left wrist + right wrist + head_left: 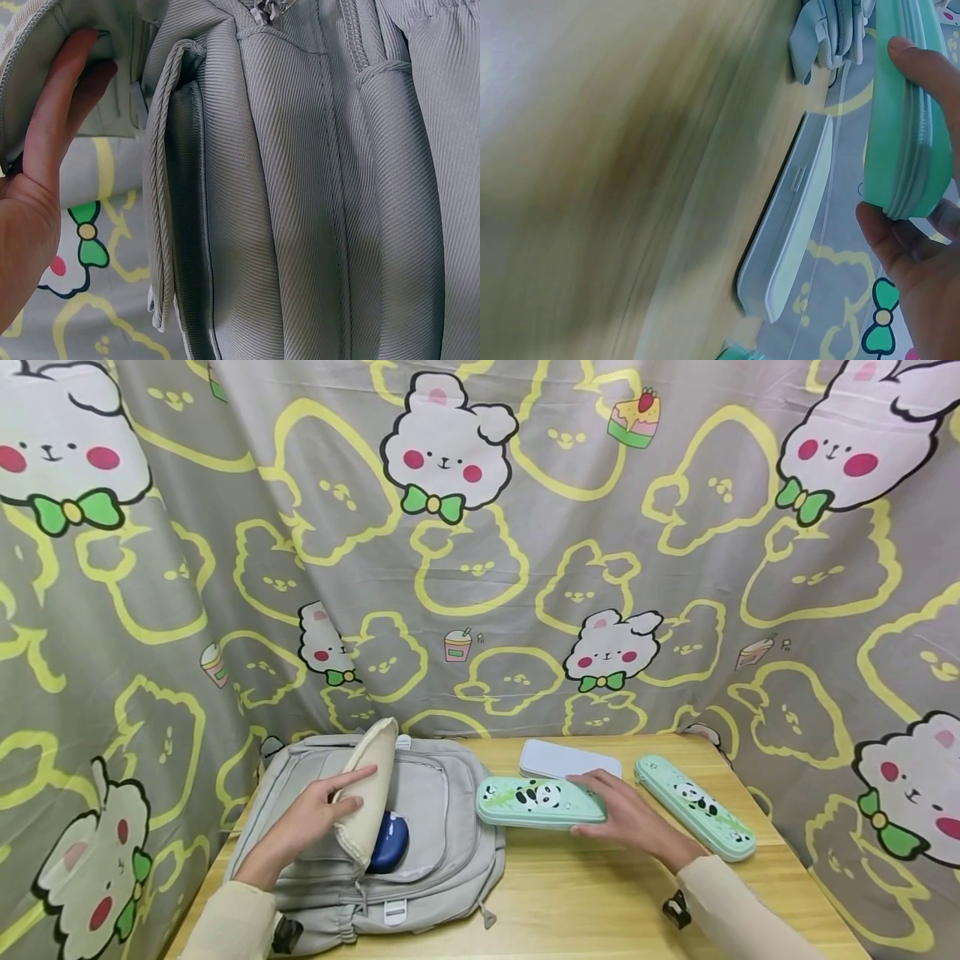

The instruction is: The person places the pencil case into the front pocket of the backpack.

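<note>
A grey backpack (468,860) lies on the table at the left, its front pocket unzipped. My left hand (311,818) holds that pocket's cream-lined flap (378,777) up and away from the bag. In the left wrist view, two fingers (56,105) lie against the flap's lining. A dark blue rounded case (392,843) sits in the open pocket. My right hand (622,814) grips one end of a mint-green panda pencil case (517,806), whose other end reaches the bag's right edge in the head view. The right wrist view shows its zipped side (911,150) between thumb and fingers, raised above the table.
A flat pale box (562,757) lies behind the held pencil case. Another mint-green panda pencil case (693,810) lies slanted at the right. The wooden table (570,902) is backed by a printed curtain (480,568).
</note>
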`<state>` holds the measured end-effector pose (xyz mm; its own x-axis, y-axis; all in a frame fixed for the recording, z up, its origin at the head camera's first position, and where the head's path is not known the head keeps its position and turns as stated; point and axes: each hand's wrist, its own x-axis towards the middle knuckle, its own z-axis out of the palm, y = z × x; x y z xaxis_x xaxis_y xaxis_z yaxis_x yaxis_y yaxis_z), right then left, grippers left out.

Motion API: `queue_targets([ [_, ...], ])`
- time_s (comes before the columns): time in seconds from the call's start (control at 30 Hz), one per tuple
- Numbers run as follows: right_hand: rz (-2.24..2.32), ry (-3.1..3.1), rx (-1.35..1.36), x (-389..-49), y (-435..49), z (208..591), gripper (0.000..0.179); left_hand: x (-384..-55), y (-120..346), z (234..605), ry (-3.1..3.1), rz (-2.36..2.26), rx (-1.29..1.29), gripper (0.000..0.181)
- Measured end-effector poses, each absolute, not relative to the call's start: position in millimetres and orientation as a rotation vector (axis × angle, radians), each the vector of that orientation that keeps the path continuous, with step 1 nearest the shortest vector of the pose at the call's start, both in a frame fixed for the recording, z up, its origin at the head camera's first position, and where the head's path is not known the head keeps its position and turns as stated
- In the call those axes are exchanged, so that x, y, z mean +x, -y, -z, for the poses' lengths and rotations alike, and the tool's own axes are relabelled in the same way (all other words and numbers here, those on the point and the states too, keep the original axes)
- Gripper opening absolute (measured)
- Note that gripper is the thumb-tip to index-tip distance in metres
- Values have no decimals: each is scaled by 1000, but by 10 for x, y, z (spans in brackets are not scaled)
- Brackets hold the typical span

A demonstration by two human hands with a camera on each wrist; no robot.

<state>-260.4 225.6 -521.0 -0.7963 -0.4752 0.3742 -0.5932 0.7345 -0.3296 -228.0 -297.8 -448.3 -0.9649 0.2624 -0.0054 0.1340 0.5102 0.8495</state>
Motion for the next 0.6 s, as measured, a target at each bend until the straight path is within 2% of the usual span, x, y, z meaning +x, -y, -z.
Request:
queue_targets([
  [0.6,-714,2727,850,-2802,-1815,5165,82,-2278,2971,4476,-2604,-1458,349,54],
])
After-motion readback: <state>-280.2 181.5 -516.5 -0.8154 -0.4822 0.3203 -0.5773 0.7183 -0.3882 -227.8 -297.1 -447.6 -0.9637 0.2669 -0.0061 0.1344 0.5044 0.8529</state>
